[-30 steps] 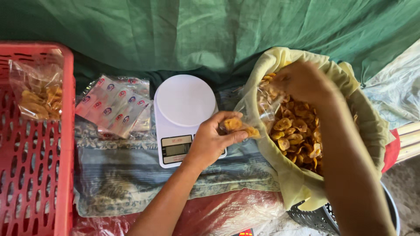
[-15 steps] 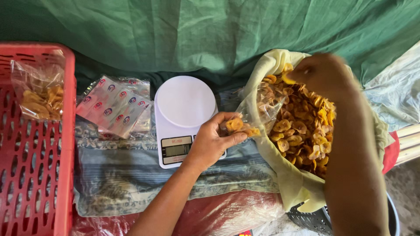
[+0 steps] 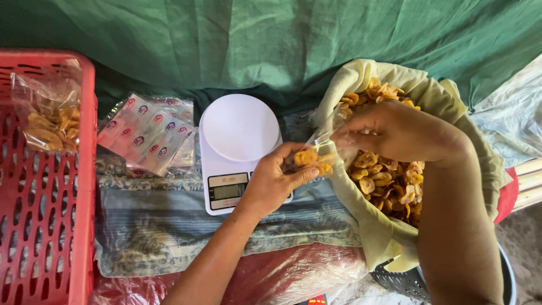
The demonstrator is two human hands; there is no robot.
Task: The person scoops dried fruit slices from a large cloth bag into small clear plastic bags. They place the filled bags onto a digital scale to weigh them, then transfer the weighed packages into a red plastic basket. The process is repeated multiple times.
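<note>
Far left: a red crate (image 3: 45,226) holds a filled clear bag of chips (image 3: 48,116) against its upper wall. Just right of the crate, a stack of empty printed bags (image 3: 148,133) lies on a patterned cloth (image 3: 169,226). A white scale (image 3: 237,149) stands next to the stack, its round pan bare and its display facing the person.

The left hand (image 3: 276,181) rests over the scale's right edge. Its grip is clamped on a small clear bag (image 3: 313,158), thumb on top, fingers beneath; the bag already contains a few yellow chips and sits between the scale and the sack. The right hand (image 3: 401,133) is at the bag's mouth, fingertips pinched together; whether they hold chips cannot be told.

Right: a sack (image 3: 384,237) lined with pale yellow cloth, open and full of chips (image 3: 389,181), lies under the right hand. Green fabric (image 3: 282,39) forms the backdrop.
</note>
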